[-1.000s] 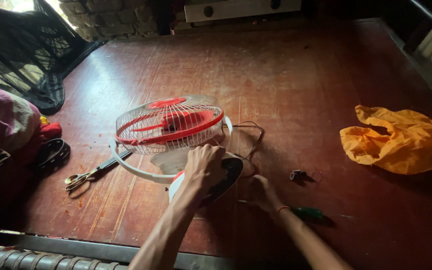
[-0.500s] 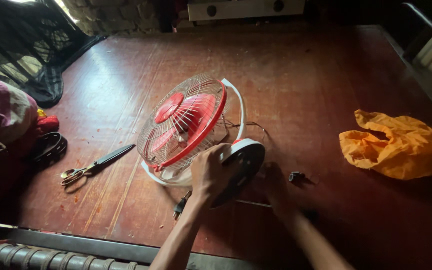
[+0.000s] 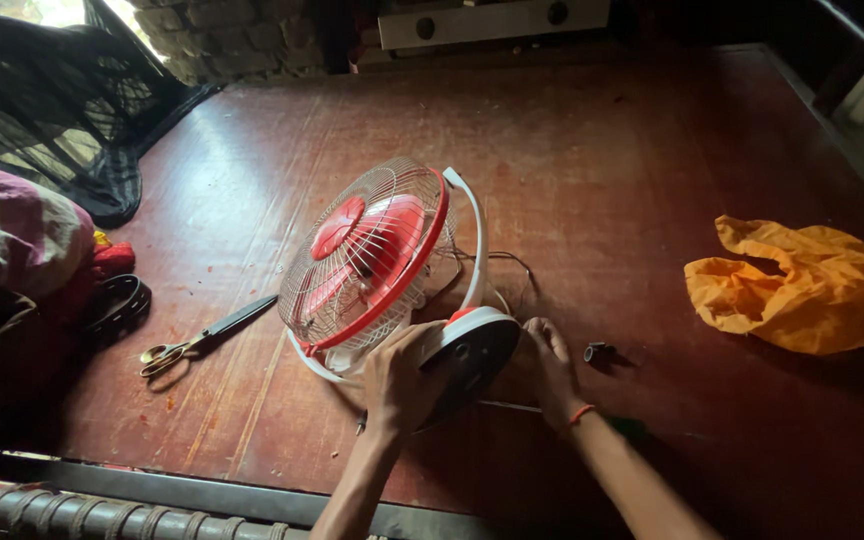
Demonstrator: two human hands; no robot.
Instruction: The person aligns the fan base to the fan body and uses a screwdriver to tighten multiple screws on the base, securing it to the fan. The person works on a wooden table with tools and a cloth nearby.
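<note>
A small red and white table fan [image 3: 377, 262] with a wire grille stands tilted on a dark red wooden surface [image 3: 592, 160]. Its round base [image 3: 472, 350] is turned up toward me, dark underside showing. My left hand [image 3: 400, 385] grips the base from the left. My right hand [image 3: 550, 365] rests on the wood against the base's right edge, an orange band on the wrist. A thin cord [image 3: 512, 268] trails behind the fan.
Scissors [image 3: 207, 332] lie left of the fan. A small dark part [image 3: 599, 352] sits right of my right hand. An orange plastic bag [image 3: 802, 285] is at the right. Cloth bundles [image 3: 12, 260] and black netting [image 3: 62, 110] fill the left side. A metal rail [image 3: 152, 495] runs along the near edge.
The fan has been tipped up from lying grille-flat to standing on edge, its base swung toward me. Both hands stayed at the base.
</note>
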